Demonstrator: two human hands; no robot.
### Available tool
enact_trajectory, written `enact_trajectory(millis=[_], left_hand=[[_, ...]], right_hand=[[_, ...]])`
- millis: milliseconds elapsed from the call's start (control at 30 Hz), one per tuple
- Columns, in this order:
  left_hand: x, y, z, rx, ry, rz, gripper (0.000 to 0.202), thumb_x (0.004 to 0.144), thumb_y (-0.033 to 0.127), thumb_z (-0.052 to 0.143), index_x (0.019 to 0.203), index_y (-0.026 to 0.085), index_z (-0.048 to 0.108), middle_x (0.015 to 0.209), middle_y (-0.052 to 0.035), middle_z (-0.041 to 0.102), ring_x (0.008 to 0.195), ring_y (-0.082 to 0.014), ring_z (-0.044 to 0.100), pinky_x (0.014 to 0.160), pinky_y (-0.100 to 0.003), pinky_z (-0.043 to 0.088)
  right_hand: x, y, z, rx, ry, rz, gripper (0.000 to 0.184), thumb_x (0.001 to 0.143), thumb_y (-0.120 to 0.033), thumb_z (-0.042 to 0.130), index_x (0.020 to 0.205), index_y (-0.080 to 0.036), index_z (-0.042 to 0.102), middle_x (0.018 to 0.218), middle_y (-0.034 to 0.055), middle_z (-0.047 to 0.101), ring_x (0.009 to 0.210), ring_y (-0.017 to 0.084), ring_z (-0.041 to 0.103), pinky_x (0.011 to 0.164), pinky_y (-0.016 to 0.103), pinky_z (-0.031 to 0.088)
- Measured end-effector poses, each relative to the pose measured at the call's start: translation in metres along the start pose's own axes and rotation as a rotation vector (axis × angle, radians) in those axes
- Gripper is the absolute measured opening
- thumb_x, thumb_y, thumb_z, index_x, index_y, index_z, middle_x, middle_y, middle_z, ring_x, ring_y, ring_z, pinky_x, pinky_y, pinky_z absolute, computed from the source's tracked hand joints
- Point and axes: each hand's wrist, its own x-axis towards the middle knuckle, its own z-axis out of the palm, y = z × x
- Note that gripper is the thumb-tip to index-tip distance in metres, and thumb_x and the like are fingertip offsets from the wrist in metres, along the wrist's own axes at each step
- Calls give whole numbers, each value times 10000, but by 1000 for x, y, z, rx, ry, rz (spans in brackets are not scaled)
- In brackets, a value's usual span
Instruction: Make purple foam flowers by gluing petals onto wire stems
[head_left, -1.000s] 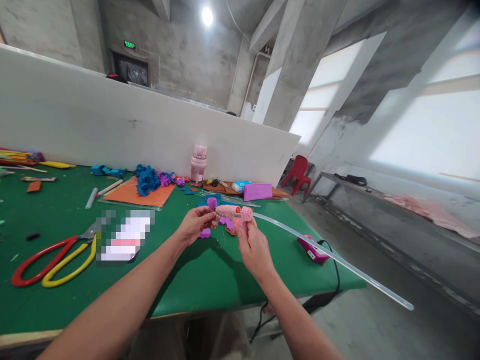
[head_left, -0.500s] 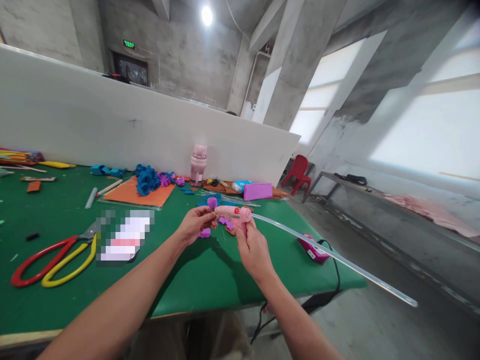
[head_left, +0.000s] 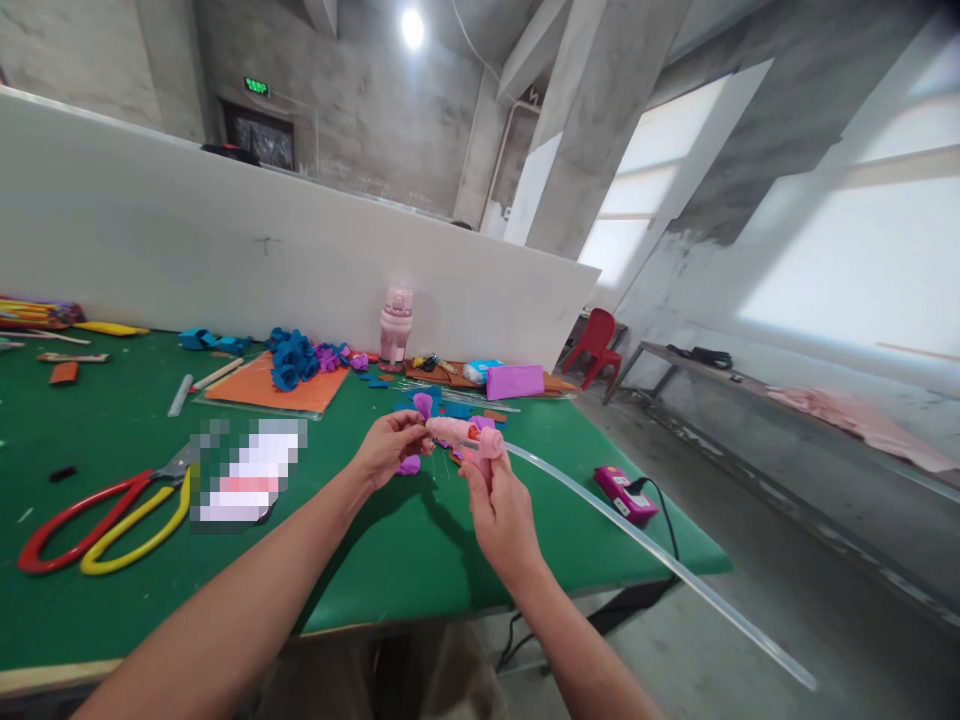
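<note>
1. Both hands work close together above the green tabletop (head_left: 360, 590), fingertips nearly meeting around a pink glue gun (head_left: 452, 432).
2. Left hand (head_left: 390, 448): thumb and fingers pinched together at the base of a small purple petal (head_left: 422, 404), thin, matte and rounded, which rises just above the fingertips.
3. Right hand (head_left: 502, 510): wrapped around the gun's grip. The gun is smooth, hard plastic, its tapered nozzle pointing at the left fingertips; whether it touches the petal cannot be told.
4. From the gun's back runs a long, translucent glue stick (head_left: 660, 555), round and glossy, bending down past the table edge.
5. Purple petal and nozzle thus lie between the two hands, the petal on the left hand's side.
6. Below the left hand rests a loose purple scrap (head_left: 409, 465), curved and papery.
7. Farther back, crinkled blue curls (head_left: 294, 358) sit heaped on a flat orange sheet (head_left: 251, 390); a folded purple bundle (head_left: 515, 381) lies beyond the right hand.
</note>
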Motion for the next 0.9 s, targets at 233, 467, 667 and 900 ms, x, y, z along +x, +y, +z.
enact_trajectory(millis=[233, 467, 667, 900], left_hand=[[-1, 0, 0, 11, -48, 19, 283, 604, 285, 749, 733, 140, 543, 627, 14, 612, 526, -94, 576, 551, -229, 449], [-2, 2, 1, 17, -55, 11, 245, 615, 269, 746, 707, 131, 565, 659, -6, 628, 529, -88, 569, 562, -238, 456], [-2, 0, 0, 21, -64, 0, 210, 648, 262, 725, 726, 124, 587, 693, -19, 650, 536, -83, 581, 573, -232, 464], [-2, 0, -1, 23, -69, -8, 199, 660, 258, 718, 716, 123, 583, 717, -39, 668, 532, -85, 586, 567, -233, 474]], right_hand=[[0, 4, 8, 15, 39, 32, 369, 907, -304, 344, 1209, -135, 473, 1129, 146, 596, 1039, 233, 571, 845, 345, 451], [0, 7, 7, 13, 80, 29, 408, 904, -318, 324, 1239, -127, 458, 951, 135, 651, 921, 238, 617, 739, 341, 485], [1, 10, 6, 5, 95, 37, 415, 905, -329, 309, 1239, -126, 449, 899, 129, 648, 892, 243, 621, 687, 331, 486], [1, 12, 3, 52, 77, 122, 419, 906, -354, 321, 1231, -115, 433, 774, 77, 649, 728, 201, 633, 616, 284, 472]])
